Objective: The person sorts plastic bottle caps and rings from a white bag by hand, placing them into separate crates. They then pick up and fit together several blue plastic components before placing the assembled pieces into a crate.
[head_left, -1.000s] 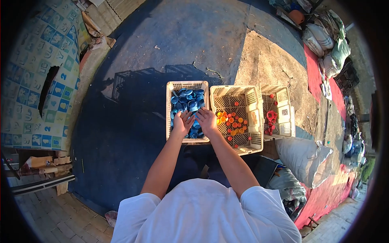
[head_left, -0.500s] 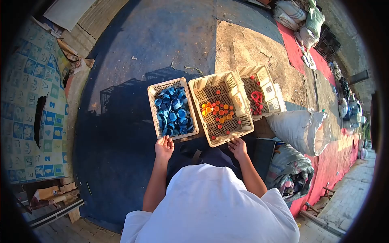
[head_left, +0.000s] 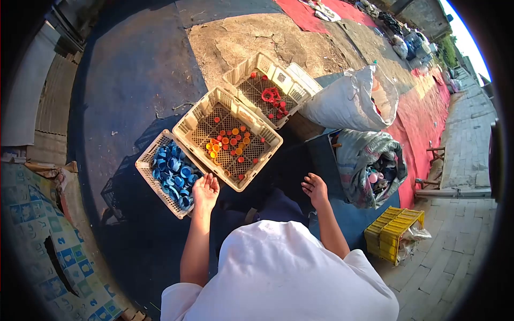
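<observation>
I see my left hand (head_left: pixel 205 191) palm up with the fingers loosely spread, holding nothing, resting at the near corner of the cream perforated plastic crate of blue bottle caps (head_left: pixel 170 172), just where that crate meets the next one. My right hand (head_left: pixel 315 189) is also open and empty, fingers slightly curled, hovering over the dark blue mat (head_left: pixel 134 80) well apart from the crates and near the open grey sack of mixed plastic scraps (head_left: pixel 369 166).

The three crates lie in a diagonal row across the mat, touching side to side. Beside the blue-cap crate sits the cream perforated crate of orange and red caps (head_left: pixel 227 138), its caps scattered thinly over the bottom. Beyond it, at the mat's far edge, stands the cream crate with red caps and rings (head_left: pixel 270 88). A bulging white woven sack (head_left: pixel 350 99) lies just beside that last crate. A yellow slatted plastic crate (head_left: pixel 393 232) stands on the paving at the mat's right corner.
</observation>
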`<state>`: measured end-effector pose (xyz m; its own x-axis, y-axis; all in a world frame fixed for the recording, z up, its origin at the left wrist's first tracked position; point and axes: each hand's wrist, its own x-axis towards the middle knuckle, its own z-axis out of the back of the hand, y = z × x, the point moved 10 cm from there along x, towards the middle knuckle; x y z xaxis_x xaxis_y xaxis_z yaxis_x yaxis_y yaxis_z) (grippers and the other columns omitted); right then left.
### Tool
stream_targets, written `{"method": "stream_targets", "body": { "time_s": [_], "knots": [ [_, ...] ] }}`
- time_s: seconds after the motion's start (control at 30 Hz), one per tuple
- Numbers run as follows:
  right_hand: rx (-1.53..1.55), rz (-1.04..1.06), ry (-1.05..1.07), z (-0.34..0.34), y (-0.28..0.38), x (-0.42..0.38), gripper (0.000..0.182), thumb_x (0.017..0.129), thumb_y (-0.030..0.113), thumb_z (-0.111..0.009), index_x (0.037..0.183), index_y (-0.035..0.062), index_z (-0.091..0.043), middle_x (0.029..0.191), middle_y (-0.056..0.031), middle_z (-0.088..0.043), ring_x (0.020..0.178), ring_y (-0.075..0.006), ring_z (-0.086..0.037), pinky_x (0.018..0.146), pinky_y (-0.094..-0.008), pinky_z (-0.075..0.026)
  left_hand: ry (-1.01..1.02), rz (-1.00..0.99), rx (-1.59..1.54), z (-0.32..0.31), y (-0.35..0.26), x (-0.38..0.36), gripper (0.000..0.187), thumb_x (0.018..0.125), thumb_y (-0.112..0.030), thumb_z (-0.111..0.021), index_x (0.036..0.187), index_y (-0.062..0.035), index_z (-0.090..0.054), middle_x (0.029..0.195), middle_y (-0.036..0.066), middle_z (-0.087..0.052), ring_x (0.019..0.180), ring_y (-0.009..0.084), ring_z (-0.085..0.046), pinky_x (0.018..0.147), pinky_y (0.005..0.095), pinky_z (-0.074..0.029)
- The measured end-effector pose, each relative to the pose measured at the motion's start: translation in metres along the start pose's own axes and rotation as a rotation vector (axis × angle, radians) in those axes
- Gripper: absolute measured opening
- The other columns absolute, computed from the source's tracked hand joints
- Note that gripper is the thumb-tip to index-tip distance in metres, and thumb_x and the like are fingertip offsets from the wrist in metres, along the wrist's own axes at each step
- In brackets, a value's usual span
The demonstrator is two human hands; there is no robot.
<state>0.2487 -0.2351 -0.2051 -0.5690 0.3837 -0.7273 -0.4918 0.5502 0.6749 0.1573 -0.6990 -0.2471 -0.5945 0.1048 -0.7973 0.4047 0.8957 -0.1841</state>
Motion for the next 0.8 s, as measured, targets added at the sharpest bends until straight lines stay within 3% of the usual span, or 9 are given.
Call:
{"method": "stream_targets", "body": {
  "time_s": [0.2, 0.33, 0.37, 0.63, 0.8],
  "knots": [
    [-0.044, 0.007, -0.039, 0.049, 0.035, 0.028, 0.028, 0.099, 0.023, -0.059, 0.123, 0.0097, -0.064, 0.105, -0.0060, -0.072, 0.087, -0.0198, -0.071, 0.079, -0.0362, -0.055, -0.019, 0.010, 0.077, -0.082, 0.073, 0.018, 0.020, 0.098, -0.024, -0.057, 0.112, -0.0108, -0.064, 0.108, 0.001, -0.069, 0.100, 0.0213, -0.065, 0.089, 0.0376, -0.054],
    [-0.030, 0.078, -0.088, 0.098, 0.067, 0.051, 0.026, 0.098, 0.022, -0.060, 0.120, 0.0092, -0.067, 0.103, -0.0055, -0.074, 0.083, -0.0166, -0.072, 0.074, -0.0316, -0.055, -0.035, 0.187, 0.220, -0.135, 0.167, 0.036, 0.016, 0.097, -0.023, -0.058, 0.104, -0.0117, -0.067, 0.106, 0.001, -0.071, 0.098, 0.0210, -0.067, 0.087, 0.0388, -0.055],
    [0.021, 0.087, -0.108, 0.113, 0.072, 0.058, 0.025, 0.099, 0.021, -0.060, 0.120, 0.0089, -0.068, 0.103, -0.0067, -0.074, 0.079, -0.0146, -0.071, 0.070, -0.0287, -0.055, -0.015, 0.225, 0.268, -0.151, 0.191, 0.040, 0.017, 0.096, -0.023, -0.057, 0.104, -0.0110, -0.066, 0.105, 0.002, -0.071, 0.097, 0.0219, -0.067, 0.087, 0.0393, -0.055],
    [0.187, 0.184, -0.301, 0.214, 0.129, 0.073, 0.024, 0.100, 0.021, -0.059, 0.119, 0.0078, -0.068, 0.103, -0.0059, -0.075, 0.083, -0.0138, -0.072, 0.072, -0.0267, -0.054, 0.224, 0.421, 0.647, -0.308, 0.358, 0.054, 0.022, 0.100, -0.023, -0.055, 0.111, -0.0083, -0.067, 0.111, 0.005, -0.070, 0.103, 0.0236, -0.066, 0.091, 0.0397, -0.053],
    [0.223, 0.254, -0.426, 0.255, 0.145, 0.064, 0.023, 0.101, 0.020, -0.059, 0.119, 0.0088, -0.068, 0.103, -0.0053, -0.075, 0.084, -0.0131, -0.071, 0.074, -0.0262, -0.053, 0.266, 0.509, 0.777, -0.359, 0.423, 0.068, 0.022, 0.099, -0.024, -0.055, 0.110, -0.0092, -0.067, 0.110, 0.004, -0.071, 0.102, 0.0223, -0.067, 0.091, 0.0384, -0.053]
  ]
}}
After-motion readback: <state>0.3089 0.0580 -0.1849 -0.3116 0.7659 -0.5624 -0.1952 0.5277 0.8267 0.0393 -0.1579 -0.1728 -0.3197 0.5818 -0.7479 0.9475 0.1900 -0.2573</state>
